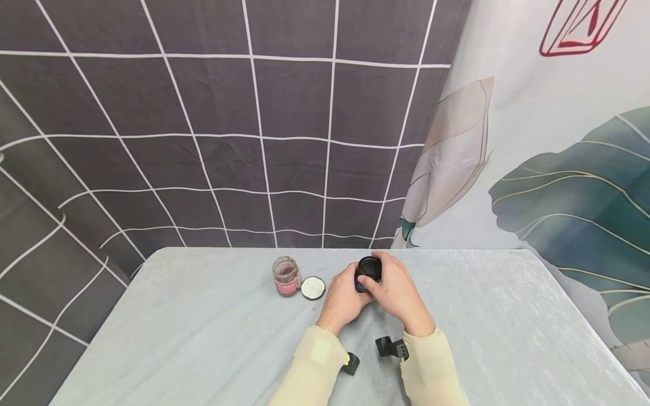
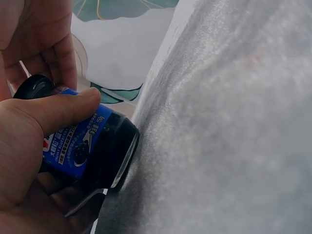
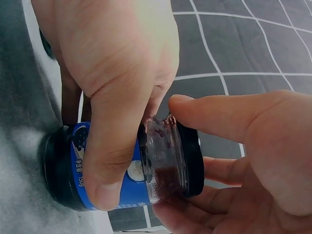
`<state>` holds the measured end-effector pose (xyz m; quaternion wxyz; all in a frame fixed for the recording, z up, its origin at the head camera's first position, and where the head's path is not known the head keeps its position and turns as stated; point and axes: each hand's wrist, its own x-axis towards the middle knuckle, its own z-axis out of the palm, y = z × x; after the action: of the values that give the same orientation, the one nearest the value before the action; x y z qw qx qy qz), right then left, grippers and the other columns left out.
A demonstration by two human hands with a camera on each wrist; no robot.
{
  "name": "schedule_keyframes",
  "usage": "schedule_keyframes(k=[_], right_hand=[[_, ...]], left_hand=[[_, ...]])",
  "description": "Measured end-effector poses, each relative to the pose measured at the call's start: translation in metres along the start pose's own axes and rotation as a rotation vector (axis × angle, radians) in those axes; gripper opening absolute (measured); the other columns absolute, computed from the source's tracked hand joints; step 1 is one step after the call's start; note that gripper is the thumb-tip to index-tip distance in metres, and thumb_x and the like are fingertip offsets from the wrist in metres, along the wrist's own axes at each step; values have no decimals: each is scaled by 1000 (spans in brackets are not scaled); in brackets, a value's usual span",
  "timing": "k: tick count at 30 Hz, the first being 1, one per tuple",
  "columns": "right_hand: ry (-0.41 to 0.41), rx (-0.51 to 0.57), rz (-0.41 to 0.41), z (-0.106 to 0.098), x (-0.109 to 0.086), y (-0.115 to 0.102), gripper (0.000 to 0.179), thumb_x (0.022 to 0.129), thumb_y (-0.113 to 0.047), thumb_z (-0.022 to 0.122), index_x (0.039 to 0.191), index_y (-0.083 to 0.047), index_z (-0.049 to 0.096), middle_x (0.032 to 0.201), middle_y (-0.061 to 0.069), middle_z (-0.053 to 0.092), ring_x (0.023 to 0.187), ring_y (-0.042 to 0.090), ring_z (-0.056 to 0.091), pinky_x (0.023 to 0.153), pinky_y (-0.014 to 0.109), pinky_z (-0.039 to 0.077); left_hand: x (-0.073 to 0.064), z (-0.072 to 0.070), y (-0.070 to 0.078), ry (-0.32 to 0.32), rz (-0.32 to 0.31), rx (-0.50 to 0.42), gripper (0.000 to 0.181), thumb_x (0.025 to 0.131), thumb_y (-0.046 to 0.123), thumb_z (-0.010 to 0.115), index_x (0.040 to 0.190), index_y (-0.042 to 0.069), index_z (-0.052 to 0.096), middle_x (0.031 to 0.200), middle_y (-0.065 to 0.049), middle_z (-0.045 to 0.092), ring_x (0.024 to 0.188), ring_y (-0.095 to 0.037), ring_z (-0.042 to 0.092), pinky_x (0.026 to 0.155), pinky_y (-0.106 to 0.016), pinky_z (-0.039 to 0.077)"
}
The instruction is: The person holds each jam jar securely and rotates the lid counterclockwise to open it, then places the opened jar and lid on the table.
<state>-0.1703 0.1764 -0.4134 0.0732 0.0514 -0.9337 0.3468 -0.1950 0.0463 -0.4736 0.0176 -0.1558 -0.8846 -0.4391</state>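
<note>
A glass jar (image 3: 127, 187) with a blue label and dark contents stands on the table, a little tilted in the wrist views. My left hand (image 1: 344, 300) grips its body, the thumb lying across the label. My right hand (image 1: 400, 290) holds the black lid (image 3: 194, 158) by its edge, at the jar's mouth. Smeared clear glass shows at the neck below the lid. Whether the lid is threaded on or just resting there, I cannot tell. In the left wrist view the label (image 2: 80, 144) faces the camera.
Left of my hands stands an uncovered glass jar (image 1: 286, 277) with a pinkish-red label. A lid (image 1: 312, 287) lies beside it, white inside facing up. The table (image 1: 203, 327) has a pale grey cloth; a dark checked curtain (image 1: 218, 158) hangs behind.
</note>
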Motion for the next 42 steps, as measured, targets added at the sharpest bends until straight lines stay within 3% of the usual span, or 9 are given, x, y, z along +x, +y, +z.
schedule_keyframes(k=[14,25,42], right_hand=[[8,10,-4,-4,0,-4,59,91,-19,70,138,11,48,134,30,56,123,45,54,99,54,43],[29,27,31,-4,1,-4,58,95,-28,67,137,9,51,131,27,59,116,42,59,94,54,46],[61,51,46,-2,1,-6,56,97,-33,65,133,8,54,127,27,62,115,41,60,95,54,46]], left_hand=[[-2,-4,4,17,41,-21,63,82,28,79,137,6,56,129,-9,64,120,-26,61,103,-39,46],[-6,-5,7,84,105,35,65,79,28,78,136,6,56,128,-11,62,121,-26,57,104,-38,44],[-13,-1,7,178,93,43,64,76,30,79,134,11,59,121,-8,63,107,-27,63,95,-40,49]])
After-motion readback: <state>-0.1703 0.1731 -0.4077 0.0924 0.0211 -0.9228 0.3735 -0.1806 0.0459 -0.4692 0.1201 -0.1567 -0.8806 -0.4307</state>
